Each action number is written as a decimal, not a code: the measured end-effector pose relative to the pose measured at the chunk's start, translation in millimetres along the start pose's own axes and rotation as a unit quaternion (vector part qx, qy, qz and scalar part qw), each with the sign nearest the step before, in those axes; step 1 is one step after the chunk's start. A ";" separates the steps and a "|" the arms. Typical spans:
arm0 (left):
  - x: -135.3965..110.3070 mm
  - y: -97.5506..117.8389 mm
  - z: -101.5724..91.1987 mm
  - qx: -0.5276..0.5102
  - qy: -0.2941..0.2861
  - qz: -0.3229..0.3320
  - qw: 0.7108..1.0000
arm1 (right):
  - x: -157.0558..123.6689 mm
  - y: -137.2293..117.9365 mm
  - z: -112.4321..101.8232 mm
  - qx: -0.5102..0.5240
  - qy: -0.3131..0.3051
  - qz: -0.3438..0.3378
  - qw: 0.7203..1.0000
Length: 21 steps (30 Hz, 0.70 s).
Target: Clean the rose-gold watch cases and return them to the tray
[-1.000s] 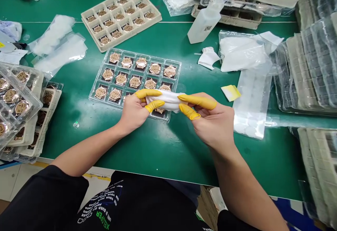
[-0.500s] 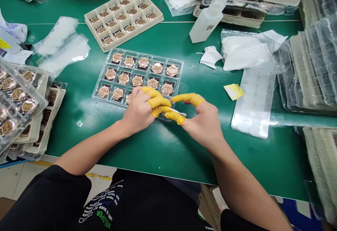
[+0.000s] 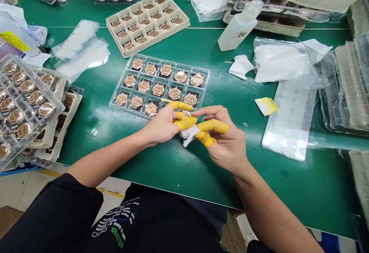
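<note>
A crumpled white cloth (image 3: pixel 189 134) is pinched between my two hands, in front of the clear tray's near right corner. My left hand (image 3: pixel 168 124), with yellow finger cots, has its fingers closed on the cloth's left side. A thin pale-yellow tip sticks out beyond these fingers; I cannot make out what it is. My right hand (image 3: pixel 226 139), also in yellow finger cots, grips the cloth's right side with thumb and finger. Behind them, the clear plastic tray (image 3: pixel 113 102) holds rose-gold watch cases (image 3: pixel 158 90), backs up. Part of its front row is hidden by my hands.
A beige tray of watch cases (image 3: pixel 144 22) lies behind. Stacked trays (image 3: pixel 31 103) stand at left, and more (image 3: pixel 346 88) at right. A white bottle (image 3: pixel 238 28), a cloth scrap (image 3: pixel 241 67), bagged wipes (image 3: pixel 281 61) and a yellow-white paper (image 3: pixel 265 106) lie to the right.
My hands have shifted slightly and turned, and more of the white cloth now hangs below the fingers. The view has swung left, so the table things appear farther right.
</note>
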State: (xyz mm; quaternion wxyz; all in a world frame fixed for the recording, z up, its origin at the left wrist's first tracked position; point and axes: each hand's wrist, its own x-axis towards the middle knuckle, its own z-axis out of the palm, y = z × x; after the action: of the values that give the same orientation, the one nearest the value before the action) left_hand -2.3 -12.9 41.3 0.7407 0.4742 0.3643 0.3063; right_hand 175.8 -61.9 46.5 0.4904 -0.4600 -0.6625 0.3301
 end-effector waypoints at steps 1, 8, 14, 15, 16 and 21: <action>-2.8 2.7 2.2 -0.012 -0.024 -0.018 0.999 | -0.2 0.5 4.4 0.065 0.013 0.031 0.997; 11.3 32.4 -64.1 0.393 0.219 0.182 0.874 | 5.2 18.4 1.3 0.278 0.164 0.173 0.930; 35.6 27.8 -144.2 0.565 0.305 0.143 0.753 | 85.4 58.2 -55.6 -0.006 0.317 0.118 0.941; 36.2 26.8 -148.0 0.568 0.293 0.137 0.756 | 107.9 62.0 -69.3 -0.094 0.325 0.105 0.935; 35.9 26.8 -149.4 0.567 0.284 0.134 0.761 | 131.0 63.9 -82.6 -0.201 0.326 0.092 0.919; 30.6 33.4 -132.0 0.549 0.254 0.149 0.782 | 220.4 58.6 -123.4 -0.369 0.222 0.071 0.899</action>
State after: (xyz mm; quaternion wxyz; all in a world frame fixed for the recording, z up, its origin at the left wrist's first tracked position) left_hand -98.7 86.9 27.1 0.1803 0.7542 0.5707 0.2703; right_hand 289.2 163.1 107.8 0.3951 -0.7153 -0.5763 -0.0153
